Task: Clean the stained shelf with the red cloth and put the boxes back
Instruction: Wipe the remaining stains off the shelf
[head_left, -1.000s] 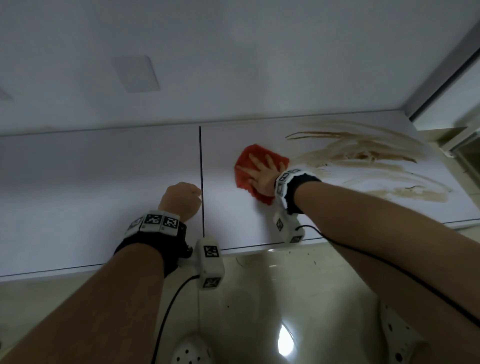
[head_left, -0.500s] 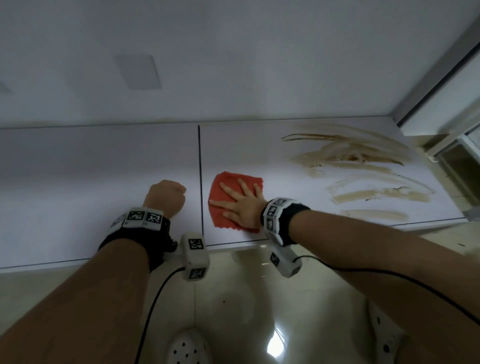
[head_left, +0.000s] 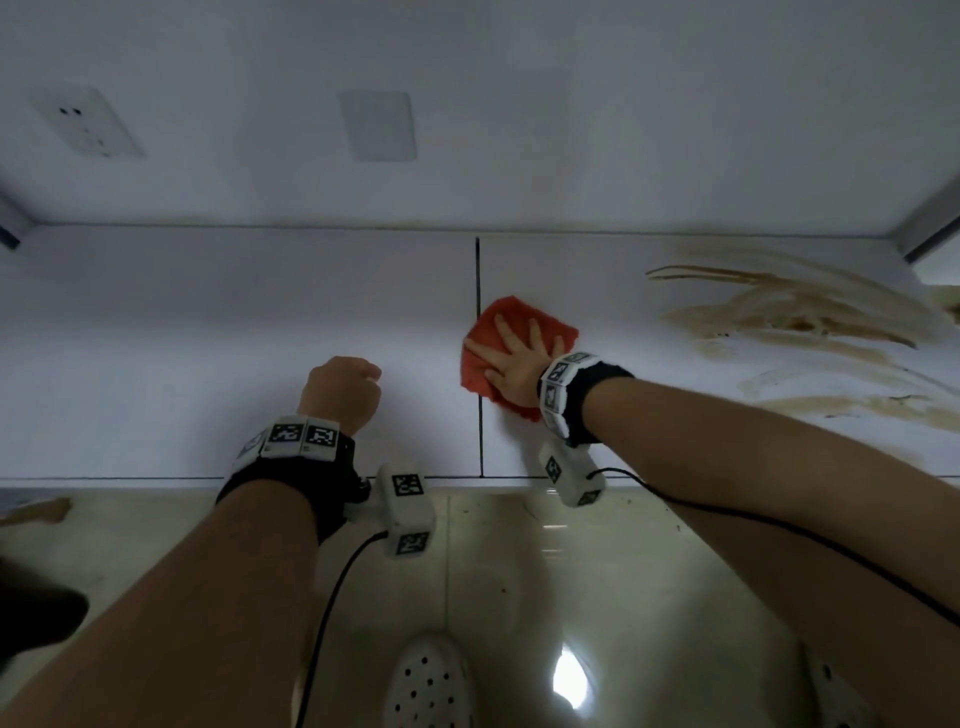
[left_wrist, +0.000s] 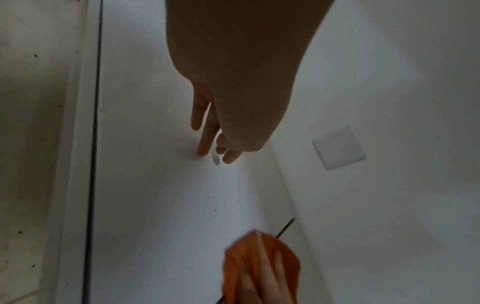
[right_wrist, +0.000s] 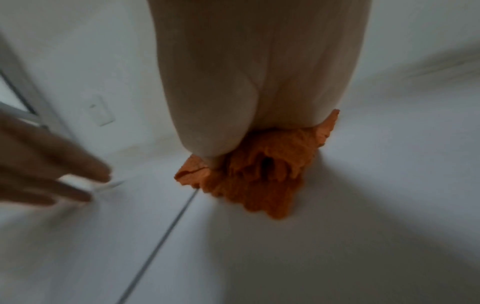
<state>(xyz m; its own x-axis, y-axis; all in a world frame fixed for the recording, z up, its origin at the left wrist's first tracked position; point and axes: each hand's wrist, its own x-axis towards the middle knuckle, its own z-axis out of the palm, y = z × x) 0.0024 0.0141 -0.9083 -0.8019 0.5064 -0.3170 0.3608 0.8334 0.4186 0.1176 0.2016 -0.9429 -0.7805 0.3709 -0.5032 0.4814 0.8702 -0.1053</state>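
In the head view the red cloth (head_left: 519, 307) lies on the white shelf (head_left: 208, 338), straddling the dark seam (head_left: 478, 280). My right hand (head_left: 517, 358) presses flat on it with spread fingers; the right wrist view shows the cloth (right_wrist: 259, 185) bunched under the palm (right_wrist: 259, 82). My left hand (head_left: 340, 389) is left of the seam and holds nothing. Its fingers (left_wrist: 205, 142) point down and touch the shelf. Brown smeared stains (head_left: 789, 317) cover the shelf's right part, apart from the cloth. No boxes are in view.
A wall socket (head_left: 85, 127) and a blank plate (head_left: 378, 124) sit on the white wall behind. A window frame (head_left: 930, 228) bounds the shelf at the right. Below the shelf's front edge is a glossy tiled floor (head_left: 519, 571) with my white clogs (head_left: 431, 680).
My right hand slid the cloth left from the stain's edge, down toward the front edge, then back onto the seam. The view shifted left. My left hand stayed put.
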